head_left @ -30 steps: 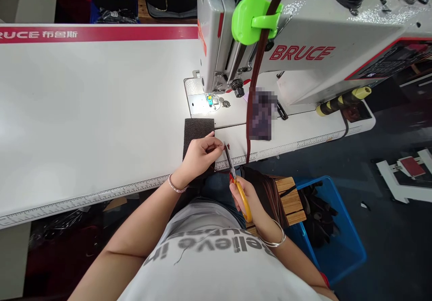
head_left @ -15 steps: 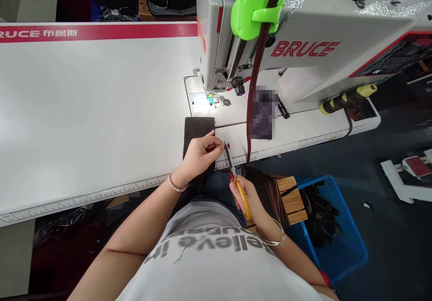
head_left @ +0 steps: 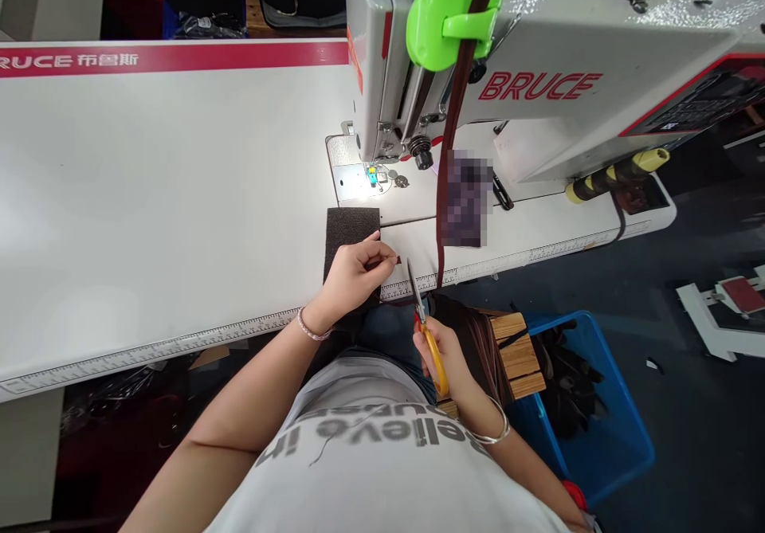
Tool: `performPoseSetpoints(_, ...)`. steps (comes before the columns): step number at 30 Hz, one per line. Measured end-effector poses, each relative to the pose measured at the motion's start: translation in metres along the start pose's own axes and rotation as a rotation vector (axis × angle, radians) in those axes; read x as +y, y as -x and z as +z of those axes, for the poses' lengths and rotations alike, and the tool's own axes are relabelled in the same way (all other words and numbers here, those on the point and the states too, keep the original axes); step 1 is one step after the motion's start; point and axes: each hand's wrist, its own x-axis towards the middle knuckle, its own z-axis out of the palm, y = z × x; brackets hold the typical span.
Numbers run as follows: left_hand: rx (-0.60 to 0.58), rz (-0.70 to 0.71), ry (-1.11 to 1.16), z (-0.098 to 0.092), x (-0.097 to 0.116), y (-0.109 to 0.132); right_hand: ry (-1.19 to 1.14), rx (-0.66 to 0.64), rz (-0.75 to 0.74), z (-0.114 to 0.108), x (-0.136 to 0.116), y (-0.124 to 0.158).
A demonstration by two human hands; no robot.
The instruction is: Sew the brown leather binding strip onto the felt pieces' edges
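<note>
- Head view: the left hand (head_left: 351, 275) rests at the edge of a dark textured mat (head_left: 351, 230) on the white sewing table (head_left: 179, 198). Its thumb and forefinger (head_left: 382, 259) press together, pinching a small reddish-brown strip (head_left: 397, 260) that projects past the fingertips.
- The right hand (head_left: 441, 358) curls its fingers (head_left: 431, 340) around the orange handle (head_left: 439, 366) of the scissors (head_left: 419, 310). The blades point upward, near the strip but not touching it.
- Good practice: maintain a firm pinch and keep the blades clear of the fingertips.
- Change from the earlier frame: the blade tips have moved rightward, away from the strip; the left-hand pinch looks unchanged.
</note>
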Motion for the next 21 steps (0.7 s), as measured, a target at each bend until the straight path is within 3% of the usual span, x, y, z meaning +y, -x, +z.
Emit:
performPoseSetpoints(4, 0.008, 0.004, 0.019, 0.001, 0.001, 0.0, -0.02, 0.125, -0.058, -0.027, 0.012, 0.005)
performPoseSetpoints(8, 0.023, 0.004, 0.012, 0.002, -0.002, 0.002, 0.001, 0.443, -0.025, -0.071, 0.006, 0.003)
performPoseSetpoints(12, 0.047, 0.029, 0.007, 0.001, -0.006, 0.003, 0.232, 0.698, 0.019, -0.123, -0.015, -0.012)
performPoseSetpoints(16, 0.083, 0.05, -0.001, -0.001, -0.008, 0.004, 0.633, 0.825, -0.035, -0.17, -0.033, -0.034)
performPoseSetpoints(21, 0.119, 0.042, 0.02, -0.006, -0.008, 0.006, 0.795, 0.836, 0.077, -0.208, -0.044, -0.062)
